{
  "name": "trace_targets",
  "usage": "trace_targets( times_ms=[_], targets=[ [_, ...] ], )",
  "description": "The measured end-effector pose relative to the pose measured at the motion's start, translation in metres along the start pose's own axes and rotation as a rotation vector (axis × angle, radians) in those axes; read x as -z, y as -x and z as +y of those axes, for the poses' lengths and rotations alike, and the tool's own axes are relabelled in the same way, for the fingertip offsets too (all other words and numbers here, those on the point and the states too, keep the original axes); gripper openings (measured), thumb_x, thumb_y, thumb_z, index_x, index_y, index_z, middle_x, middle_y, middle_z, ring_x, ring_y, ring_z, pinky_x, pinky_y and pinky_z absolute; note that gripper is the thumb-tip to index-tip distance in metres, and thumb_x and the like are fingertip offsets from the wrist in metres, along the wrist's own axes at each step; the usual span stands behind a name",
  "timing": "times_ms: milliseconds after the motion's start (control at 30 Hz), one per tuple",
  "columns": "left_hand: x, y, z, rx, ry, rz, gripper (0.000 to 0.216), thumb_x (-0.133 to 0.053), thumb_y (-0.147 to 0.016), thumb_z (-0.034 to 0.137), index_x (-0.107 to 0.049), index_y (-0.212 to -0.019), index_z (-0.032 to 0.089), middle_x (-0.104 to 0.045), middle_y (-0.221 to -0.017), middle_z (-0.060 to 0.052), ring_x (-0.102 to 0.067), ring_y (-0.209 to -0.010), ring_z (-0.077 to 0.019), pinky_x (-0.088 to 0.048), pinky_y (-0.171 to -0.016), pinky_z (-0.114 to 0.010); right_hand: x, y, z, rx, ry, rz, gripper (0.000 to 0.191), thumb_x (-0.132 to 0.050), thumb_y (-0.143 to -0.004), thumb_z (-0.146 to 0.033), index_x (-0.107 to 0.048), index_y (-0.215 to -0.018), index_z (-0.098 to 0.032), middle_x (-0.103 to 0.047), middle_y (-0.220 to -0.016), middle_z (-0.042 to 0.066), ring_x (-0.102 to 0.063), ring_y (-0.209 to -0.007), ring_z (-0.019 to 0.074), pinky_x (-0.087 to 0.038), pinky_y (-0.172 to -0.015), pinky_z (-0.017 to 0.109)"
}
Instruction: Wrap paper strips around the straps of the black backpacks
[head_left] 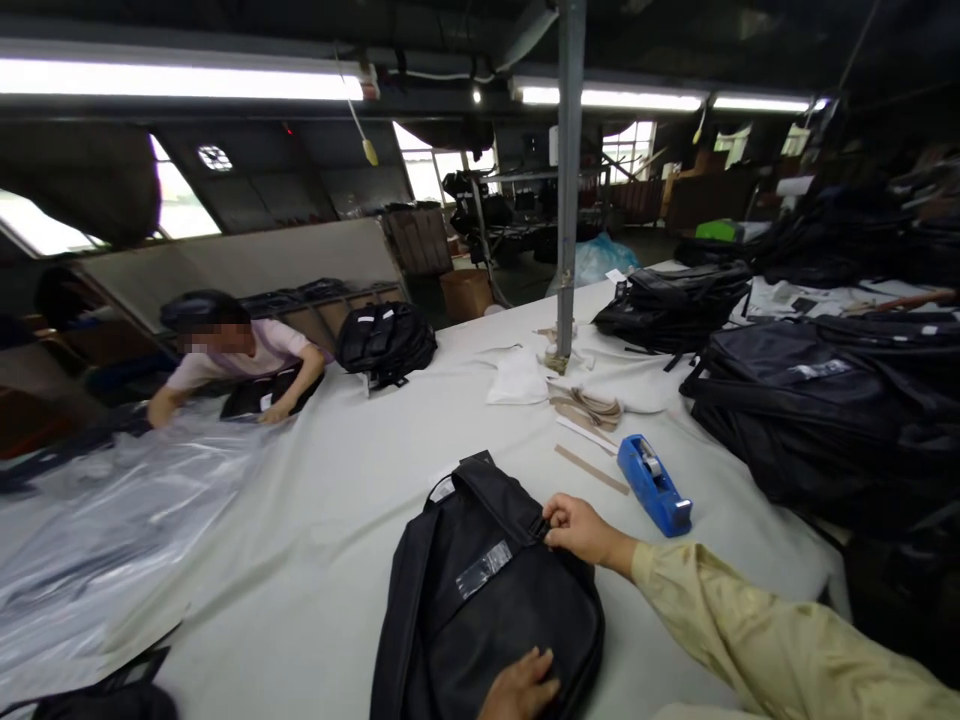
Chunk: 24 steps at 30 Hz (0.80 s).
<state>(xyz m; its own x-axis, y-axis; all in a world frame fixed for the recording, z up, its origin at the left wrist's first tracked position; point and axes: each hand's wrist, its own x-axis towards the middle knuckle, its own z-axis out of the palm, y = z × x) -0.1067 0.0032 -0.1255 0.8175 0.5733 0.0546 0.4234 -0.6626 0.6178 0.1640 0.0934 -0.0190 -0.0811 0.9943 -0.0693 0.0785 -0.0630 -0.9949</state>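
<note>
A black backpack [480, 600] lies flat on the white table [337, 500] right in front of me. My right hand [577, 528] is closed in a pinch at the backpack's upper right edge, on what looks like a zipper pull or strap end. My left hand [521, 685] rests on the backpack's lower part at the bottom edge of view, its fingers pressed on the fabric. A clear rectangular label sits on the front of the bag.
A blue tape dispenser [654, 485] lies just right of my right hand, with paper strips beside it. Piles of black bags [825, 400] fill the right side. A metal pole [568, 170] rises mid-table. Another person [240, 360] leans over clear plastic sheeting [112, 520] at left.
</note>
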Motion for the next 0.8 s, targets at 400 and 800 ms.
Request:
trace_targets(
  times_ms=[400, 800],
  targets=[
    [0.115, -0.155, 0.055, 0.632, 1.73, 0.608, 0.023, -0.062, -0.089, 0.034, -0.061, -0.09, 0.011, -0.072, -0.083, -0.009, -0.068, -0.079, -0.0199, -0.054, -0.078, -0.038, -0.017, 0.05, -0.012, 0.102, 0.302, 0.362, 0.031, -0.062, -0.071, -0.018, -0.06, -0.101, -0.02, -0.066, -0.102, 0.006, -0.063, -0.092, 0.0184, -0.05, -0.082, 0.032],
    [0.116, -0.176, 0.046, 0.699, 1.734, 0.755, 0.02, -0.071, -0.082, 0.028, -0.06, -0.092, 0.014, -0.072, -0.086, -0.009, -0.069, -0.076, -0.0187, -0.057, -0.072, -0.033, -0.012, 0.03, -0.019, -0.247, -0.05, 0.07, 0.022, -0.059, -0.078, -0.038, -0.06, -0.076, -0.016, -0.066, -0.065, 0.001, -0.06, -0.051, 0.0107, -0.039, -0.047, 0.021]
  ],
)
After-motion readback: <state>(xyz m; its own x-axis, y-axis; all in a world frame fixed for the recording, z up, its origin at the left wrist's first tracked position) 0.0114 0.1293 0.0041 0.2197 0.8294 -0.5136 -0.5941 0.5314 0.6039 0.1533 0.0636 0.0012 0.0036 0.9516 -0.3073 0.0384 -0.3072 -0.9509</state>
